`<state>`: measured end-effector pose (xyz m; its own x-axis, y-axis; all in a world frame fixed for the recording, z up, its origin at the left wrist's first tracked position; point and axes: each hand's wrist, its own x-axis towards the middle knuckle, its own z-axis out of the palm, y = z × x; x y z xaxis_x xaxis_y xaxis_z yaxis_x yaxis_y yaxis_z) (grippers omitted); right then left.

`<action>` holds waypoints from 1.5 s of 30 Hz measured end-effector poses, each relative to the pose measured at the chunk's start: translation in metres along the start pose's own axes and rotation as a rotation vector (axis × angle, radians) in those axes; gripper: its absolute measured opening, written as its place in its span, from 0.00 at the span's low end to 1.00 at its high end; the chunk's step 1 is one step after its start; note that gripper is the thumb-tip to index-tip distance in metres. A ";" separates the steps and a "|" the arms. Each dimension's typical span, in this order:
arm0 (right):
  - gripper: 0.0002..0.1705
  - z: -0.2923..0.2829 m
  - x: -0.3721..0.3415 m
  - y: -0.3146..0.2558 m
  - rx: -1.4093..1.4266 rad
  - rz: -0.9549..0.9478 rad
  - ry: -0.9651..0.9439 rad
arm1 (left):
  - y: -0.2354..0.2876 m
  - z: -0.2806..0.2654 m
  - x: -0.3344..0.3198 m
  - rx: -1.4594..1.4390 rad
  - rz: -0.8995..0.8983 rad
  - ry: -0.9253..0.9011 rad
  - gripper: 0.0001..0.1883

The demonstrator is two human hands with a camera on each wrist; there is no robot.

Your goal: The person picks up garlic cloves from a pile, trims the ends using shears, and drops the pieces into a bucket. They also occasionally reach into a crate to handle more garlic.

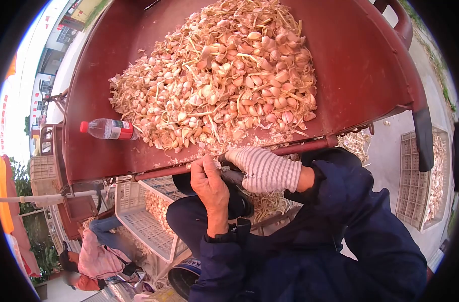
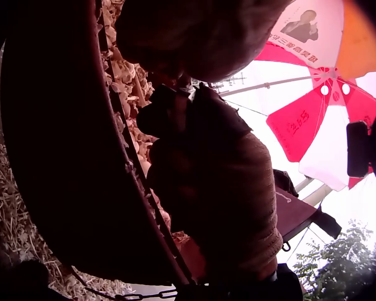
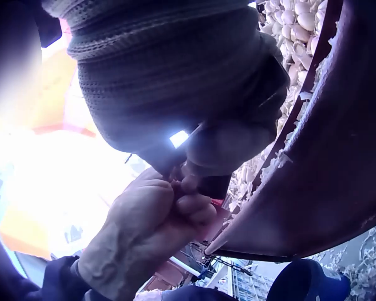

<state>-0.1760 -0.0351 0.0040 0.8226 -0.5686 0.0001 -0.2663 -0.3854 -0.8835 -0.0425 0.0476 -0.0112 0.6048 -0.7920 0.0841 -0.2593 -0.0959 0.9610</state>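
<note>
My bare left hand point(image 1: 212, 189) is at the near rim of a red metal cart, fingertips pinching a small pale piece of garlic point(image 1: 217, 164). My right hand point(image 1: 270, 168), in a striped knit glove with dark coverings on the fingers, meets it from the right. Its curled fingers grip at the same spot, fingertips against those of the left hand point(image 3: 138, 219). A bright glint shows by the gloved fingers in the right wrist view; I cannot tell whether they hold a blade. Beyond both hands lies a large heap of garlic cloves point(image 1: 229, 85) with dry skins and stalks.
The red cart bed point(image 1: 350, 75) holds the heap and a clear bottle point(image 1: 108, 129) with a red cap. Plastic crates point(image 1: 413, 178) of garlic stand right and below left. A dark bucket point(image 1: 184, 277) is near my legs. Another person point(image 1: 98, 256) sits at lower left.
</note>
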 end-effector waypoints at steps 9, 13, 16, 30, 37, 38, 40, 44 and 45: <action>0.11 0.011 0.001 0.011 0.045 -0.040 0.011 | 0.003 0.009 -0.004 0.116 0.189 0.095 0.12; 0.10 -0.001 -0.002 0.004 -0.038 -0.026 -0.039 | 0.000 -0.002 0.002 -0.024 -0.004 -0.026 0.11; 0.12 -0.004 -0.003 0.002 -0.020 -0.043 -0.037 | 0.004 -0.007 0.006 -0.283 -0.213 -0.111 0.12; 0.11 0.000 -0.009 0.013 -0.216 -0.107 -0.432 | -0.007 -0.038 0.031 -0.794 -0.710 -0.176 0.11; 0.16 -0.010 0.000 0.009 -0.206 -0.051 -0.345 | -0.034 -0.030 0.103 0.702 0.434 0.004 0.15; 0.17 -0.008 0.000 0.011 -0.184 -0.079 -0.306 | -0.032 -0.028 0.108 0.703 0.437 0.001 0.15; 0.18 -0.008 0.001 0.010 -0.207 -0.096 -0.305 | -0.028 -0.026 0.113 0.956 0.378 -0.167 0.20; 0.16 -0.016 0.005 0.006 -0.128 0.004 -0.266 | -0.023 -0.028 0.116 0.888 0.264 -0.151 0.16; 0.16 -0.017 0.005 0.006 -0.134 -0.014 -0.155 | -0.023 -0.032 0.119 0.839 0.389 -0.132 0.14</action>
<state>-0.1815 -0.0528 0.0072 0.8915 -0.4476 -0.0696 -0.3102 -0.4914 -0.8138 0.0599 -0.0250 -0.0149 0.2838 -0.9171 0.2798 -0.9159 -0.1729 0.3623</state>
